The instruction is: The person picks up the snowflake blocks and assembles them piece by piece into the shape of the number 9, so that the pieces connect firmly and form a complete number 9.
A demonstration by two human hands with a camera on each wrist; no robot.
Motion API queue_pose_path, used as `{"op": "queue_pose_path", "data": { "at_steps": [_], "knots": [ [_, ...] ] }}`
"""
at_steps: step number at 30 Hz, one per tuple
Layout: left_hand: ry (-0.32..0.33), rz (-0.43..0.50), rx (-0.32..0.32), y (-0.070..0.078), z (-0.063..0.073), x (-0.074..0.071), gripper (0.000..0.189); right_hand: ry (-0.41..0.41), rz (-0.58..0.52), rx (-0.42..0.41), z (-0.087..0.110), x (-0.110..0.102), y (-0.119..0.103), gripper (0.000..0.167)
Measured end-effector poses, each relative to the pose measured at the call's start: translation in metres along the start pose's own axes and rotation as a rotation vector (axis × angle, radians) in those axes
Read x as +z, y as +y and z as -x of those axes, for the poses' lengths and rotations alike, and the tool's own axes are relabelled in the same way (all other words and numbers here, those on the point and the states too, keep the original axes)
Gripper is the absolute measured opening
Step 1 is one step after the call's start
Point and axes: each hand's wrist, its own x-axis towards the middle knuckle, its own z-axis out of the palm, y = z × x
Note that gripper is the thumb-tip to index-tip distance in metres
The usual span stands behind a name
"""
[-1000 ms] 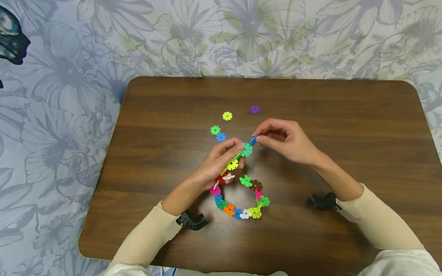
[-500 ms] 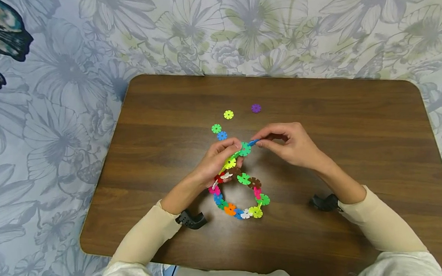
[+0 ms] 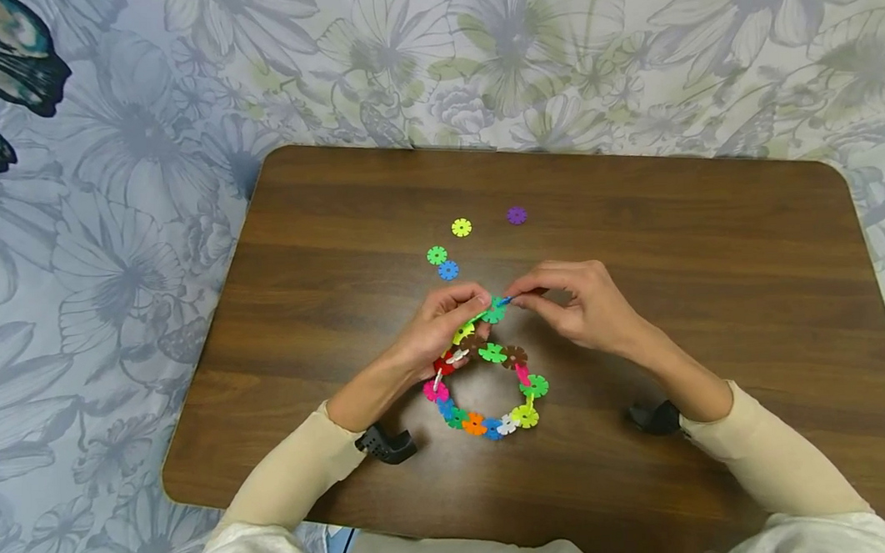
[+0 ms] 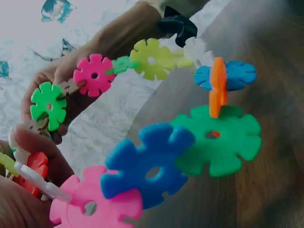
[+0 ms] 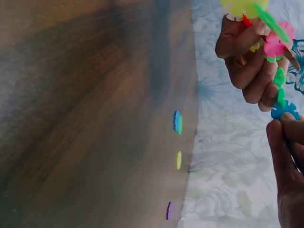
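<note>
A chain of colourful notched plastic discs (image 3: 474,423) hangs in a loop below my left hand (image 3: 445,322). That hand grips the chain near its upper end, thumb on top, and a green disc (image 3: 494,310) sticks out past the fingertips. My right hand (image 3: 587,306) pinches a blue disc (image 5: 285,111) between thumb and fingers, its edge at the green disc's notched rim. In the left wrist view, large pink (image 4: 97,199) and blue (image 4: 149,164) linked discs fill the foreground, while the left thumb (image 4: 40,149) shows beside red and white ones.
Loose discs lie on the wooden table (image 3: 673,239) beyond the hands: yellow (image 3: 462,227), purple (image 3: 517,215), green (image 3: 437,255) and blue (image 3: 448,269). A flowered cloth (image 3: 491,57) lies past the table's far edge. Black straps (image 3: 387,445) sit at both wrists.
The right hand has come lower, toward the person, and the blue disc it pinches has tilted flatter against the green one. The left hand keeps its grip; the hanging loop has swung slightly right.
</note>
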Motion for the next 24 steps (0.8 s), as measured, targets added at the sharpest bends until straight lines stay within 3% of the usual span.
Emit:
{"op": "queue_pose_path", "data": {
  "at_steps": [6, 11, 15, 18, 24],
  "knots": [
    [0.019, -0.074, 0.022, -0.001, -0.002, 0.002, 0.024, 0.006, 0.005, 0.018, 0.000, 0.000, 0.001, 0.025],
    [0.021, -0.047, 0.069, 0.004, -0.004, 0.001, 0.027, -0.055, -0.308, 0.280, 0.000, 0.007, 0.009, 0.030],
    [0.040, 0.021, 0.071, 0.008, -0.006, -0.001, 0.024, -0.239, -0.474, 0.470, 0.009, 0.015, 0.011, 0.026],
    [0.046, 0.031, 0.043, 0.011, -0.006, -0.005, 0.022, -0.344, -0.479, 0.496, 0.015, 0.018, 0.009, 0.023],
    [-0.011, -0.024, 0.010, 0.013, -0.008, -0.013, 0.025, -0.315, -0.455, 0.468, 0.019, 0.020, 0.006, 0.027]
  ]
}}
